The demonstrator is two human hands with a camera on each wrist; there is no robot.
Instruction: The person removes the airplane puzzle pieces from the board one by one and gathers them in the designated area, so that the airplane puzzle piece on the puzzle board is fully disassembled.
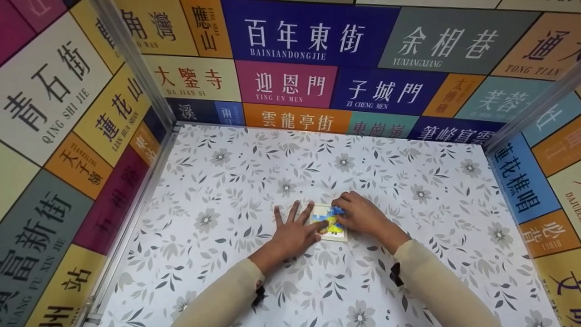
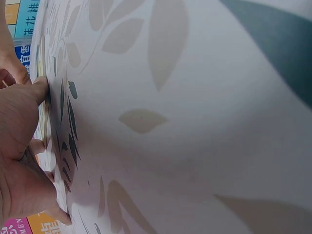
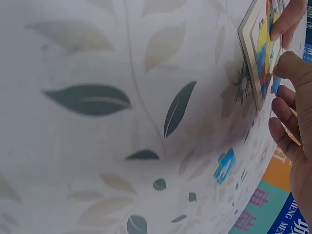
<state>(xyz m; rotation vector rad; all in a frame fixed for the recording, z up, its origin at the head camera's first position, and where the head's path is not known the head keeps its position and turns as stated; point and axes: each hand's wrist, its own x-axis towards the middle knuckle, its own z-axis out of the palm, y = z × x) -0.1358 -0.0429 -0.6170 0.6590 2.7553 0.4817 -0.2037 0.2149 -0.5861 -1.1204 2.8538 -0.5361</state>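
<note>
A small jigsaw board (image 1: 333,238) with a pale rim lies flat on the table, its picture blue and yellow. My left hand (image 1: 292,236) is spread with straight fingers at the board's left side, its thumb reaching over the picture. At the right edge my right hand (image 1: 363,218) has its fingers curled; between thumb and fingers it pinches a blue puzzle piece (image 3: 277,85), mostly covered by the fingers. Another blue jigsaw piece (image 3: 225,166) lies loose on the table beside the board in the right wrist view. The hands cover part of the picture.
The table (image 1: 236,190) wears a white cover printed with grey flowers and leaves. Panels with colourful street-name signs (image 1: 290,84) enclose it at the back and both sides, with metal posts (image 1: 140,63) at the corners.
</note>
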